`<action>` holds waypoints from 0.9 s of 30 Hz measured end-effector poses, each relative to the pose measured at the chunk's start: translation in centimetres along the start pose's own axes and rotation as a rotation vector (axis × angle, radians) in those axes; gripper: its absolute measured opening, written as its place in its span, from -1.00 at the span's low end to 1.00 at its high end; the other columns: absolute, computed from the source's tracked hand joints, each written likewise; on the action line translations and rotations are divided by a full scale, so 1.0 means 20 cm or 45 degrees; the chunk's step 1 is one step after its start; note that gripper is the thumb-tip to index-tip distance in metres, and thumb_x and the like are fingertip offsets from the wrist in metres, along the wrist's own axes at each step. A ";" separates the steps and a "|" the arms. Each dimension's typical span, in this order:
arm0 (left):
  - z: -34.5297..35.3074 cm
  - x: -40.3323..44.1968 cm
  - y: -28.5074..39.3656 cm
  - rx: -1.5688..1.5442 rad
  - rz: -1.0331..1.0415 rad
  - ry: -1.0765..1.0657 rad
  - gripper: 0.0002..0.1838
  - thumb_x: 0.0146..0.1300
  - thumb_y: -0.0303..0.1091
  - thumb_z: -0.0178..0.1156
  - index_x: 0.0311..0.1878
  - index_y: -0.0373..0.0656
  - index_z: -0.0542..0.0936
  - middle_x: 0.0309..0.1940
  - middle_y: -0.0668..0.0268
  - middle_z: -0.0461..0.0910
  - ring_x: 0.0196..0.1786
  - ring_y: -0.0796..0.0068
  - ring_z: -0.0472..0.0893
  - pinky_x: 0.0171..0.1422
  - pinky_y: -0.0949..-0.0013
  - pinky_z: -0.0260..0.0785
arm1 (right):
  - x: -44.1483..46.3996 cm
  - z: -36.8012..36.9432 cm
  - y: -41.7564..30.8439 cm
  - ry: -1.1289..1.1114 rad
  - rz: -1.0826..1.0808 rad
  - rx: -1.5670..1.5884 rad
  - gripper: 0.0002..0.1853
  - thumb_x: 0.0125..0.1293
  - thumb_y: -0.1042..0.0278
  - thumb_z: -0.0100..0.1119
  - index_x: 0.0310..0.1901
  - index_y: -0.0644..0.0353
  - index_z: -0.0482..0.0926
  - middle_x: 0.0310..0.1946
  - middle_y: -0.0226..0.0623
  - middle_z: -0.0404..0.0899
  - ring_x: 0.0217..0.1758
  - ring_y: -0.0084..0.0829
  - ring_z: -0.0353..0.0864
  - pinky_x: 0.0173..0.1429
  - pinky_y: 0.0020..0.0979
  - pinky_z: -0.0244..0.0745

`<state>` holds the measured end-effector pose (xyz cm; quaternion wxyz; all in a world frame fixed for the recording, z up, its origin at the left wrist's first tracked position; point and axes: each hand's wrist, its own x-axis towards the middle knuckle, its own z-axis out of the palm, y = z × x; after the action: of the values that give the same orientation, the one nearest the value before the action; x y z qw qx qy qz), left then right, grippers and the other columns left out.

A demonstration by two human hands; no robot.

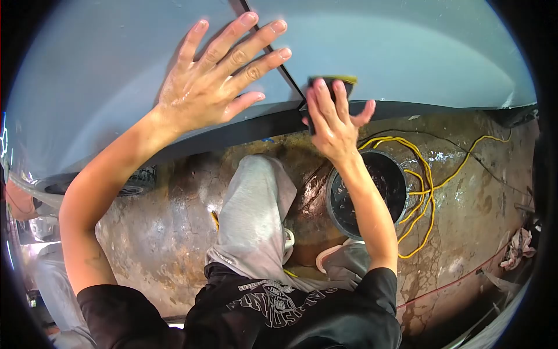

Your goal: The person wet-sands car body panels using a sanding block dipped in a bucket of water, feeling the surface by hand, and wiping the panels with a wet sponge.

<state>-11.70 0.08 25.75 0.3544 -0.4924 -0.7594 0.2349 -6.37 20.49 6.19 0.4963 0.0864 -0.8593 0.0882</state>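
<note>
1. On my remote feed, the left hand point(215, 81) lies flat, fingers spread wide, on a grey-blue car panel point(407, 58), gripping nothing.
2. The right hand point(336, 125) grasps a black block point(349, 85) with a yellow edge, against the panel's lower part, just right of a dark seam point(281, 67).
3. Yellow cord point(431, 188) lies looped on the stained floor point(180, 232).
4. The right forearm point(372, 209) partly hides a dark bucket point(329, 200); I cannot make out its contents.

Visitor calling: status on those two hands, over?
Left hand spread flat on gray panel. Right hand holding dark pad at panel's lower edge. Bucket and yellow cord on floor, clear of pad.
</note>
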 end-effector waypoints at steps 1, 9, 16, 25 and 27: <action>-0.01 -0.01 0.01 0.001 0.001 -0.009 -0.22 0.16 0.19 0.25 0.49 0.40 0.34 0.59 0.49 0.13 0.64 0.27 0.04 0.67 -0.05 -0.43 | 0.09 -0.03 -0.05 0.013 0.004 0.000 -0.55 0.21 0.09 0.23 0.17 -0.22 0.66 0.40 -0.68 0.42 0.52 -0.46 0.30 0.56 0.28 -0.71; 0.03 -0.02 0.01 -0.014 -0.029 -0.038 -0.20 0.13 0.17 0.28 0.50 0.40 0.34 0.59 0.49 0.14 0.64 0.26 0.04 0.68 -0.06 -0.43 | 0.00 0.01 -0.04 -0.014 0.022 0.012 -0.56 0.26 0.12 0.19 0.20 -0.18 0.64 0.39 -0.66 0.44 0.51 -0.43 0.32 0.55 0.28 -0.74; 0.03 -0.01 0.00 -0.027 -0.004 0.028 -0.21 0.14 0.15 0.28 0.50 0.40 0.34 0.59 0.48 0.14 0.63 0.26 0.05 0.68 -0.06 -0.42 | -0.15 -0.06 0.03 -0.118 0.129 0.078 -0.47 0.10 0.27 0.30 0.19 -0.10 0.65 0.40 -0.59 0.45 0.53 -0.38 0.30 0.56 0.23 -0.67; 0.18 0.07 0.27 -0.150 0.467 -0.145 -0.21 0.21 0.07 0.26 0.53 0.27 0.30 0.62 0.50 0.05 0.65 0.42 0.00 0.68 -0.12 -0.46 | -0.44 -0.06 0.42 0.590 1.355 0.289 -0.54 0.61 0.31 -0.22 0.38 0.42 0.33 0.45 0.06 0.23 0.53 -0.05 0.21 0.55 -0.12 0.14; 0.19 0.12 0.25 -0.041 0.542 -0.100 -0.18 0.18 0.11 0.26 0.54 0.32 0.26 0.62 0.51 0.04 0.65 0.46 -0.01 0.68 -0.13 -0.51 | -0.24 -0.08 0.42 0.680 1.134 0.360 -0.55 0.57 0.39 -0.19 0.39 0.40 0.32 0.44 0.02 0.26 0.52 -0.06 0.23 0.54 -0.15 0.15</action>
<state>-12.33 4.34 20.58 0.2591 -0.6377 -0.6552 0.3113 -4.60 29.39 2.28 0.5956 -0.2460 -0.6365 0.4239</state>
